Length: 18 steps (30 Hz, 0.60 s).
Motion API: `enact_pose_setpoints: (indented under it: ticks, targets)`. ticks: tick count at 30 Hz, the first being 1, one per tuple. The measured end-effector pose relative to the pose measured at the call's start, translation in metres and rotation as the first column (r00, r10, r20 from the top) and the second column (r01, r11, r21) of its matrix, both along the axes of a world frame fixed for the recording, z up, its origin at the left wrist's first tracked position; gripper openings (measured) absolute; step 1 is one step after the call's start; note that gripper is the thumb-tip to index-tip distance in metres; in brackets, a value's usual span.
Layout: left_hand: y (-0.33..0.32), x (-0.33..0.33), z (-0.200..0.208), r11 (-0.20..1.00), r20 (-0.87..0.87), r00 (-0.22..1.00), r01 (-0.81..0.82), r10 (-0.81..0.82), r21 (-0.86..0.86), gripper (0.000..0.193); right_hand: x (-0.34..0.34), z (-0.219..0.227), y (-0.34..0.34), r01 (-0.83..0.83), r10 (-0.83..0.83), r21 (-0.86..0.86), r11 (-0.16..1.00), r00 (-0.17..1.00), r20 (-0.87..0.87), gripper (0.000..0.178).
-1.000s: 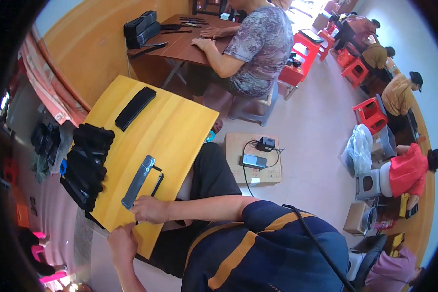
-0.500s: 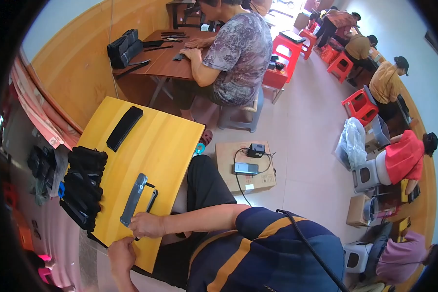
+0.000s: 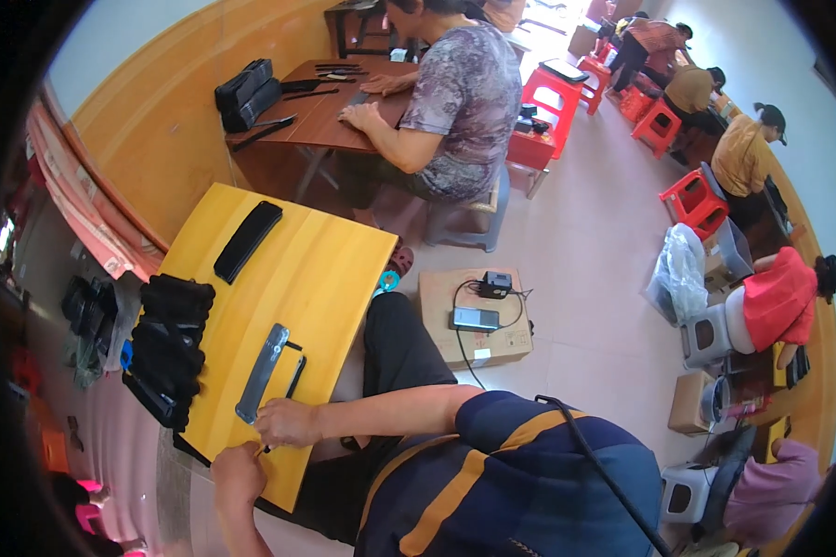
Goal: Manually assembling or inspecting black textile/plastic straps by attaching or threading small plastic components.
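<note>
My right hand rests with curled fingers on the near end of the yellow table, just below a flat grey metal strip and a thin black bent rod. My left hand is closed at the table's near edge, close under the right hand. A small thin black piece shows between the two hands. What the right fingers cover is hidden. A long black case lies at the far end of the table.
A pile of black parts lines the table's left edge. A cardboard box with a phone and charger stands on the floor to the right. Another person works at a brown table beyond. Red stools and more seated people are at the right.
The view has shifted, so the table sits lower and larger in the picture. Both hands stay together at the table's near edge beside the grey strip.
</note>
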<state>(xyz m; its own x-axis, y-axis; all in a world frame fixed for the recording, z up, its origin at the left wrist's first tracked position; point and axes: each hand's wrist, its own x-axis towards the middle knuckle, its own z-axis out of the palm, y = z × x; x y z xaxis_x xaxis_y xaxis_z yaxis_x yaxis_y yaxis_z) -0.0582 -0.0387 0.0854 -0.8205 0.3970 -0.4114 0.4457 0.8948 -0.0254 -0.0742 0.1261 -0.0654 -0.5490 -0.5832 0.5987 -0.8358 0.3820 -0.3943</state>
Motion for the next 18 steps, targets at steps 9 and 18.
enact_pose_setpoints:
  ticks: [9,18]
  targets:
    - [0.005,-0.016,0.002,0.999,0.117,0.992,-0.04,0.042,-0.023,0.04,-0.003,-0.001,0.006,-0.049,0.047,0.017,0.999,0.993,0.107,0.015]
    - [-0.007,0.018,-0.017,0.984,0.087,0.982,-0.172,0.168,0.041,0.04,0.003,0.009,0.008,-0.037,0.033,0.042,0.998,0.996,0.085,0.018]
